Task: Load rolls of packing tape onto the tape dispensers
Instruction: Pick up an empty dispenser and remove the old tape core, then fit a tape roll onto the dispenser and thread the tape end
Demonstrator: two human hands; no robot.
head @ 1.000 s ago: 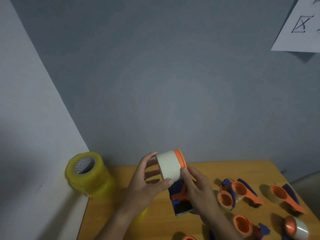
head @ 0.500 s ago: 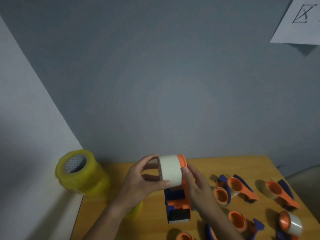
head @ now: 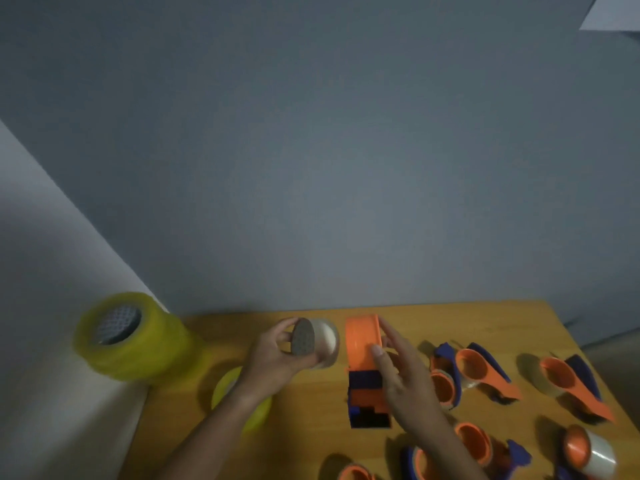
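Note:
My left hand [head: 273, 358] grips a clear tape roll [head: 320, 341] with a grey honeycomb core, held just left of an orange and blue tape dispenser [head: 365, 362]. My right hand [head: 398, 368] holds that dispenser by its right side, thumb on the orange hub. Roll and hub are a small gap apart. The dispenser's blue end points toward me, low over the wooden table [head: 433, 313].
A tall stack of yellow tape rolls [head: 131, 337] stands at the table's back left, and one yellow roll [head: 225, 386] lies under my left forearm. Several orange and blue dispensers [head: 481, 372] lie to the right; one loaded [head: 592, 452] at the lower right.
The roll has come off the orange hub and moved left with my left hand. Both hands and the dispenser have lowered toward the table.

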